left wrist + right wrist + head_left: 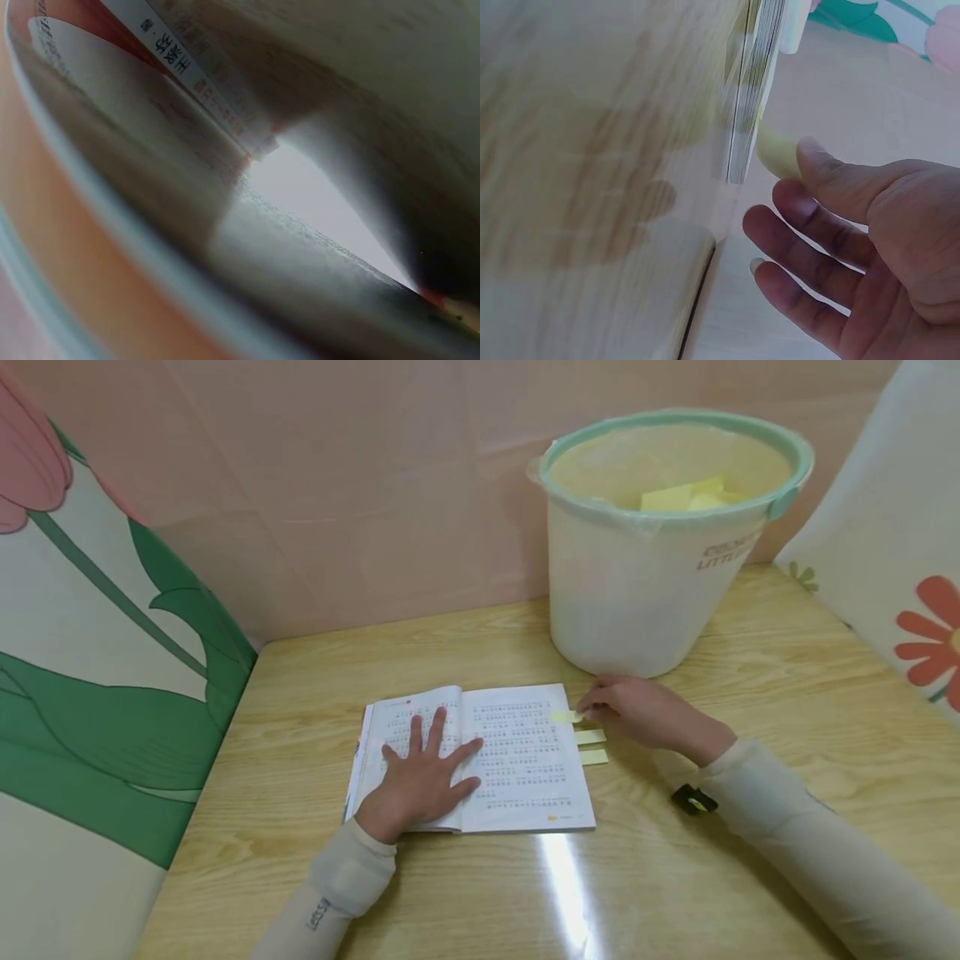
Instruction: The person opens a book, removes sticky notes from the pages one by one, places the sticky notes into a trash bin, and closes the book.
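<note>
An open book (pixel 517 760) with printed text lies on the wooden table. My left hand (pixel 420 785) presses flat on its left page with fingers spread, thumb and fingertips reaching over the spine. At the right page's outer edge, my right hand (pixel 637 710) pinches a yellow sticky note (pixel 566 717) between thumb and forefinger; the note's other end lies on the page. Two more yellow sticky notes (pixel 591 737) stick out from the same edge below it. In the right wrist view the pinched note (pixel 778 152) bends beside the book's page edges (pixel 746 97). The left wrist view shows the book's spine (pixel 195 75).
A white bin (pixel 630 585) with a mint rim and clear liner stands behind my right hand, yellow paper (pixel 686 496) inside. Pink cloth (pixel 360 510) hangs along the back, flower-printed panels on both sides. A small black object (pixel 693 799) sits at the right wrist.
</note>
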A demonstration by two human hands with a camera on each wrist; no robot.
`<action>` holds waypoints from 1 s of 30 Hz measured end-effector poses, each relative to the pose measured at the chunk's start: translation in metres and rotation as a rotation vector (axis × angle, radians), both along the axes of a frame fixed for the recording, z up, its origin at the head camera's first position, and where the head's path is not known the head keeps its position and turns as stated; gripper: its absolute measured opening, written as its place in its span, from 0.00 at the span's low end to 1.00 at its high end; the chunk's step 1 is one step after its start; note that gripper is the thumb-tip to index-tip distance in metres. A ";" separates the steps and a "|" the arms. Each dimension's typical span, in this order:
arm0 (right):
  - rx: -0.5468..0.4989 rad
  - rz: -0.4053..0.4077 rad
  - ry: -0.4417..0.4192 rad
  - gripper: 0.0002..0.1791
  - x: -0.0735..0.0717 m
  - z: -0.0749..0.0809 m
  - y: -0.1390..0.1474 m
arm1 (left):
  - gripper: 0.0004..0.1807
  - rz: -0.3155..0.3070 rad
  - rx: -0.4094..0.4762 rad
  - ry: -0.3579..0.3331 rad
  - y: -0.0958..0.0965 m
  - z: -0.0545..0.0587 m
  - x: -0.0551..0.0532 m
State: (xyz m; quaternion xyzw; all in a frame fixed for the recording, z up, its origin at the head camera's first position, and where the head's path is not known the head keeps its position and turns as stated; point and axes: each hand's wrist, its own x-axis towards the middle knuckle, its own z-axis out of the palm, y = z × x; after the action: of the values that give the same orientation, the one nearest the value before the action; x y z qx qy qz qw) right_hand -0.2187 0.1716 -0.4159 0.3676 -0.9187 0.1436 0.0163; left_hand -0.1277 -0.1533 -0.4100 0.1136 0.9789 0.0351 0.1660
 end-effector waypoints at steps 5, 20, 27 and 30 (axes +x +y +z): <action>0.010 -0.029 -0.002 0.07 -0.002 0.001 0.000 | 0.31 -0.008 0.004 0.006 0.001 0.000 0.000; -0.018 -0.145 -0.010 0.07 -0.005 0.006 -0.001 | 0.31 -0.002 -0.009 0.010 0.001 0.000 0.000; -0.040 -0.175 -0.012 0.08 -0.006 0.005 -0.001 | 0.31 0.001 -0.008 0.003 0.001 -0.001 0.001; -0.044 -0.185 -0.018 0.08 -0.007 0.004 -0.001 | 0.31 0.003 -0.007 0.004 0.001 0.000 0.001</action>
State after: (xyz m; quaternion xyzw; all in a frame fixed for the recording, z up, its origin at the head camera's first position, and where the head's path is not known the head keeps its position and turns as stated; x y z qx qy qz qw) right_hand -0.2259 0.1707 -0.4115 0.2792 -0.9455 0.1651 0.0295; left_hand -0.1268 -0.1525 -0.4099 0.1115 0.9796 0.0319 0.1643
